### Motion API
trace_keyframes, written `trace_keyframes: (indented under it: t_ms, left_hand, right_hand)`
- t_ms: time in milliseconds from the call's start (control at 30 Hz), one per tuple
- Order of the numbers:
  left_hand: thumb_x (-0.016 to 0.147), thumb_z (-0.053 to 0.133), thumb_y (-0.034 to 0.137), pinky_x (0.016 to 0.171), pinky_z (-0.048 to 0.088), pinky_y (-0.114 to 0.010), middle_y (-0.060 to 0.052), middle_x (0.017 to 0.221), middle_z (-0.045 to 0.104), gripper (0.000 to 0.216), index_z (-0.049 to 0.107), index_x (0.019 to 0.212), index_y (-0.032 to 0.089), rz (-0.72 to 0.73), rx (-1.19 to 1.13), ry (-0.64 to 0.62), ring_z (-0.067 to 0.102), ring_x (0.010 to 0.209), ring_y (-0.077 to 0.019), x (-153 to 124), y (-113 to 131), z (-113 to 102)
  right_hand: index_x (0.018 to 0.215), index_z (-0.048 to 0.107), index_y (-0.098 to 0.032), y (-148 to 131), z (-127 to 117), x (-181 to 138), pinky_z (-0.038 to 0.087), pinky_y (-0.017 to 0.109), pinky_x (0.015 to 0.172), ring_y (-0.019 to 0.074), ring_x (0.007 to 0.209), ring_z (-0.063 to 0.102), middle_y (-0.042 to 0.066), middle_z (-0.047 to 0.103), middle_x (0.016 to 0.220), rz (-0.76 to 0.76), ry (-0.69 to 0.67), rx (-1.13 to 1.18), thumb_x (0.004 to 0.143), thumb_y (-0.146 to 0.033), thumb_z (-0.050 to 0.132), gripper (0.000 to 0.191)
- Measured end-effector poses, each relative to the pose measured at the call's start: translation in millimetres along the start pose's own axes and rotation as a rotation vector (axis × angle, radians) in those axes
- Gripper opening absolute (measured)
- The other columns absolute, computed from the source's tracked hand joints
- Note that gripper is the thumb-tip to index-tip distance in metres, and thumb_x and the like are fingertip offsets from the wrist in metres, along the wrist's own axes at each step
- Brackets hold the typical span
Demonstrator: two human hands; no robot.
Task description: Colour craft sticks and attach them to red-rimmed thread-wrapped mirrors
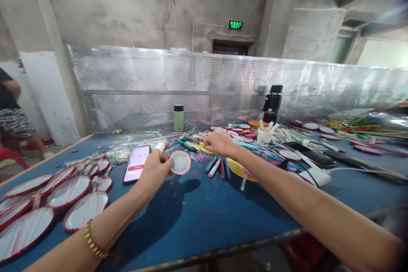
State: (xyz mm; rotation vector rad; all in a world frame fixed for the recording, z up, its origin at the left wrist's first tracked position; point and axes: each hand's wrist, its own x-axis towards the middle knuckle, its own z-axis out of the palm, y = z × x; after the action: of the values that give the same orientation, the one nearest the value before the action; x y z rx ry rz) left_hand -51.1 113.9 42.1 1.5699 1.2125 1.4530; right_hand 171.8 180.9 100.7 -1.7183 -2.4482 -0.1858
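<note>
My left hand (156, 162), with a white wrap on one finger, grips a small round white disc with a red rim (180, 162) by its left edge. The disc is held just above the blue table. Over a heap of small colourful pieces (204, 156) is my right hand (219, 143), its fingers curled downward and pressed together. What they hold, if anything, is hidden. Between the hands and nearer me lie several marker pens (217, 168). A yellow oval piece (238, 169) is partly under my right forearm. A lit phone (137, 164) lies left of my left hand.
Larger red-rimmed discs (68, 191) overlap at the left. A green bottle (179, 118) and a black flask (273, 104) stand along the perforated metal screen (143, 89). A white cup of sticks (264, 136), a dark phone (309, 154) and a white box with cables (314, 174) lie right.
</note>
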Motion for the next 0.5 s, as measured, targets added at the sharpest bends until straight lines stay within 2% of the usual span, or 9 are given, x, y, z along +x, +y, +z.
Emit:
trace_keyframes:
  t_ms: [200,500]
  left_hand:
    - [0.07,0.059,0.015,0.045,0.041,-0.025,0.011,0.053,0.047,0.06,0.053,0.129,0.008,0.01,0.011,-0.006,0.051,0.044,-0.013,1.8,-3.5,-1.3]
    - [0.071,0.059,0.017,0.049,0.043,-0.027,0.01,0.056,0.048,0.06,0.052,0.13,0.008,0.011,-0.005,-0.017,0.053,0.045,-0.013,0.8,-3.0,-2.9]
  right_hand:
    - [0.115,0.064,-0.016,-4.7,9.3,5.9,0.057,0.04,0.085,0.0209,0.099,0.066,0.007,0.066,0.115,-0.102,-0.136,-0.123,0.096,-0.034,0.062,0.026]
    - [0.115,0.064,-0.016,-7.3,22.9,11.8,0.056,0.042,0.088,0.0213,0.102,0.066,0.008,0.066,0.117,-0.222,-0.189,-0.199,0.096,-0.032,0.062,0.025]
